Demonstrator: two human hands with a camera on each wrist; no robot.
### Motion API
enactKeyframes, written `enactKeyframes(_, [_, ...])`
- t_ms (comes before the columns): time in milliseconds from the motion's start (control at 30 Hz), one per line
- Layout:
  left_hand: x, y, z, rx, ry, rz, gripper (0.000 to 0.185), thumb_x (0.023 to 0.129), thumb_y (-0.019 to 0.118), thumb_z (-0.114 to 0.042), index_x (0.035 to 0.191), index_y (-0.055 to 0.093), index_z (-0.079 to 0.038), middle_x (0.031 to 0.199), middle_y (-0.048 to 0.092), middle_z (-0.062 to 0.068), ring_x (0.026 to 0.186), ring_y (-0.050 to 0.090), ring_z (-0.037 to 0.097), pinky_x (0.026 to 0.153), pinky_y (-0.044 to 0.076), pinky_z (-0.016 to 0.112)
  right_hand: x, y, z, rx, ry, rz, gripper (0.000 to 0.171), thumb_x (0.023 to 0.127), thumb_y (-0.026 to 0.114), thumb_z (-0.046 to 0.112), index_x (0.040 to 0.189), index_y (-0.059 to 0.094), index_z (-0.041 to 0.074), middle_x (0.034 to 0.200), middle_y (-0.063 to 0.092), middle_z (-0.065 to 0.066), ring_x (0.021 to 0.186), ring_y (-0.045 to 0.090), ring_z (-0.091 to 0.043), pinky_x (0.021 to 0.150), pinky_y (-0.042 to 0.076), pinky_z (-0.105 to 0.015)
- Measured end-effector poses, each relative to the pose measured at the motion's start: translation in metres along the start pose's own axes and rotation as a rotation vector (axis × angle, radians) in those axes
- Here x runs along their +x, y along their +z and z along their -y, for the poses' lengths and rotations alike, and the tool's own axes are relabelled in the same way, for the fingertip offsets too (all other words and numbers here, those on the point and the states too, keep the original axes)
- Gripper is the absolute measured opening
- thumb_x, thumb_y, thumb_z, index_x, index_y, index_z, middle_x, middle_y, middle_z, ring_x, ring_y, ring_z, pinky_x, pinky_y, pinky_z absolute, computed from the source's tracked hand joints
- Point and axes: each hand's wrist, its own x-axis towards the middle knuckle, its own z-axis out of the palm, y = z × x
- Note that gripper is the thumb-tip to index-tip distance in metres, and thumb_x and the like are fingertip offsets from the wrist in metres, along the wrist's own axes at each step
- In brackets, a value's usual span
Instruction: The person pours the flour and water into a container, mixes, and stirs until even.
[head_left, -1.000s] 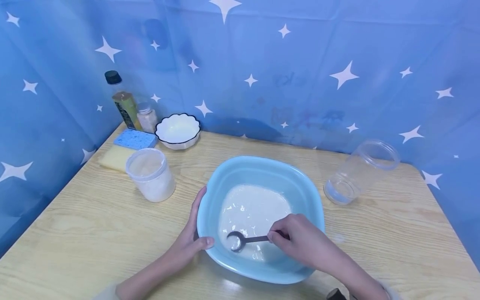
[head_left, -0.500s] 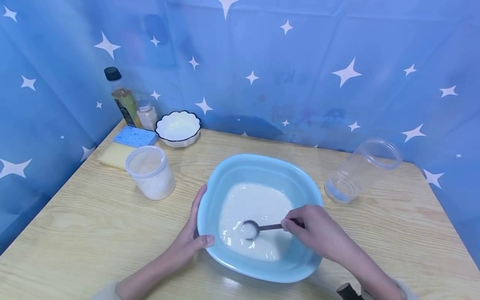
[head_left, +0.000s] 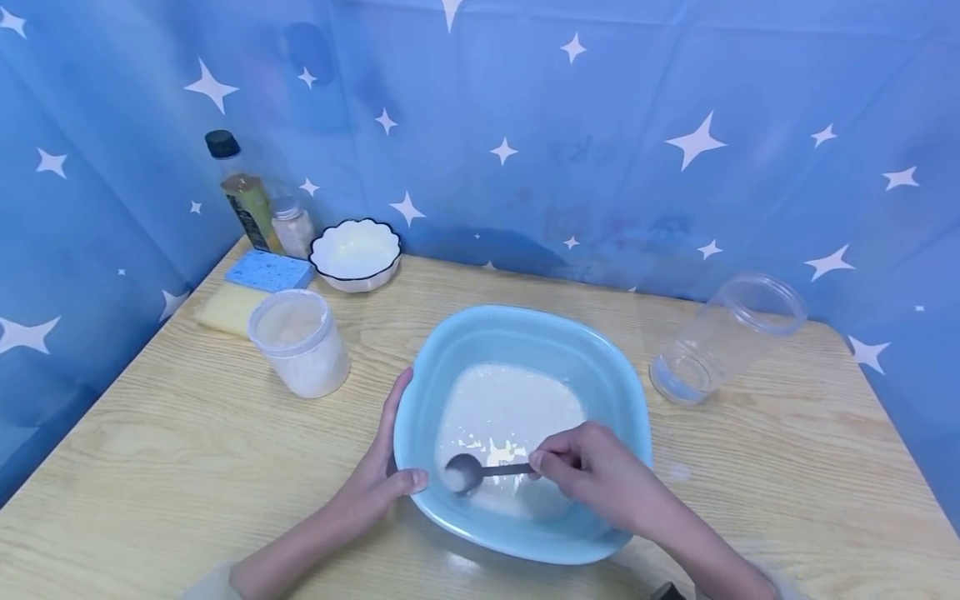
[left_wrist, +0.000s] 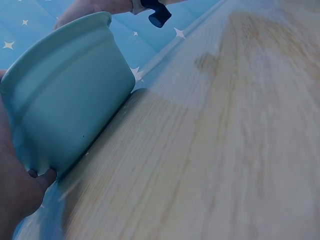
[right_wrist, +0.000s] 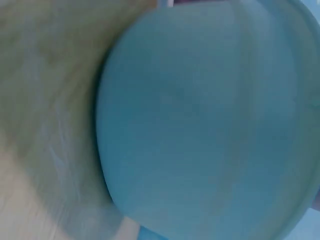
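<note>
A light blue basin (head_left: 517,329) stands on the wooden table (head_left: 187,450) with white liquid (head_left: 510,408) in its bottom. My left hand (head_left: 386,475) grips the basin's near left rim, thumb hooked over the edge. My right hand (head_left: 581,462) pinches the handle of a dark metal spoon (head_left: 468,473), whose bowl dips into the liquid at the near left. The left wrist view shows the basin's outer wall (left_wrist: 65,110) against my palm. The right wrist view is a blurred close-up of the basin's wall (right_wrist: 210,125).
At the back left stand an oil bottle (head_left: 242,196), a small jar (head_left: 292,227), a white scalloped bowl (head_left: 355,254), a blue sponge (head_left: 270,271), a yellow sponge (head_left: 225,308) and a plastic tub of white powder (head_left: 300,343). A clear jar (head_left: 723,337) leans at the right.
My right hand swept the spoon through the liquid: from the near side to the middle, then back toward the near left. My left hand kept its grip on the rim.
</note>
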Motion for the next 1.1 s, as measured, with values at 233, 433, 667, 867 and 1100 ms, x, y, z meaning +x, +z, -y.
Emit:
enactKeyframes(233, [-0.001,0.0,0.0,0.008,-0.011,-0.003,0.095,0.08,0.057,-0.011,0.149,-0.004,-0.033,0.153,0.004,0.005,0.13,0.025,0.043,0.091,0.046,0.04,-0.007,-0.003,0.0,-0.142,-0.009,0.045,0.02,0.088,0.057,0.01,0.072,0.069,0.014,0.048,0.027,0.015,0.044,0.024,0.001,0.04,0.021,-0.015])
enactKeyframes(433, [0.0,-0.001,-0.001,0.02,-0.012,-0.002,0.093,0.08,0.057,-0.012,0.149,-0.002,-0.033,0.153,0.003,0.008,0.129,0.026,0.043,0.092,0.046,0.039,-0.011,-0.015,-0.002,-0.23,0.002,0.011,0.018,0.088,0.059,0.009,0.075,0.07,0.012,0.051,0.034,0.014,0.045,0.029,0.001,0.04,0.028,-0.016])
enactKeyframes(667, [0.0,-0.001,-0.001,0.001,-0.012,-0.011,0.094,0.079,0.057,-0.011,0.149,-0.003,-0.031,0.153,0.003,0.008,0.129,0.024,0.045,0.087,0.049,0.041,-0.002,-0.016,-0.002,-0.344,0.008,-0.159,0.021,0.088,0.06,0.009,0.07,0.068,0.013,0.049,0.035,0.011,0.044,0.03,-0.001,0.04,0.031,-0.018])
enactKeyframes(867, [-0.001,0.001,-0.001,0.013,-0.017,-0.009,0.094,0.08,0.057,-0.012,0.149,-0.003,-0.031,0.153,0.004,0.007,0.129,0.026,0.044,0.089,0.047,0.04,-0.004,-0.021,-0.002,-0.273,-0.007,-0.012,0.019,0.088,0.059,0.01,0.073,0.07,0.012,0.05,0.03,0.013,0.046,0.029,0.0,0.043,0.034,-0.018])
enactKeyframes(1100, [0.001,0.002,0.0,0.014,-0.007,-0.011,0.093,0.08,0.057,-0.012,0.149,-0.002,-0.032,0.153,0.004,0.007,0.129,0.025,0.045,0.088,0.048,0.041,-0.002,-0.027,-0.003,-0.309,0.008,-0.055,0.02,0.089,0.059,0.012,0.072,0.069,0.013,0.05,0.035,0.012,0.046,0.031,-0.001,0.042,0.034,-0.019])
